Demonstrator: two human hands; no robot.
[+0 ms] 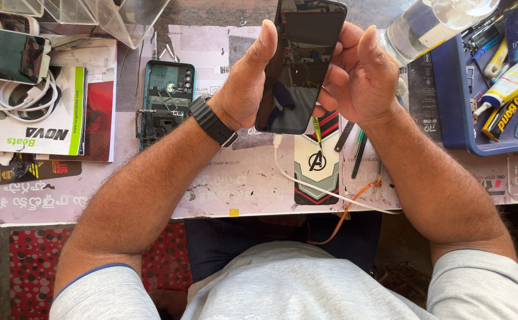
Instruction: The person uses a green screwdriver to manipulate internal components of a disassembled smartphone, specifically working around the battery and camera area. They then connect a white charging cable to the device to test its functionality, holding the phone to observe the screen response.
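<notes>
A dark smartphone (pixel 302 62) is held upright above the middle of the bench (pixel 223 189), screen toward the wearer, clamped between both hands. The left hand (pixel 248 83) is closed on the phone's left edge, thumb laid up along the side; a black watch band (pixel 213 121) sits on that wrist. The right hand (pixel 360 74) is closed on the right edge, fingers wrapped behind and thumb raised beside the glass. The screen is unlit and only reflections are seen in it.

The step in hand is judged to be pressing or seating the phone's body along its edges, or inspecting it after assembly; which of the two cannot be told. A next move would call for even pressure along both long sides, with the glass kept from being flexed, and for the white cable (pixel 306 181) below to be kept from snagging.

The bench is covered with printed paper sheets. Toward its far left, a teal phone back shell (pixel 167 101) lies open with its inner parts exposed. Coiled white cables (pixel 22 98) rest on cartons at the left edge. A blue tray (pixel 457 106) at the right edge holds glue tubes (pixel 511 80), and a clear bottle (pixel 431 24) lies at the far right corner. Slim tools (pixel 357 151) lie beneath the right wrist. Below the near edge, a red dotted mat (pixel 34 261) is seen.
</notes>
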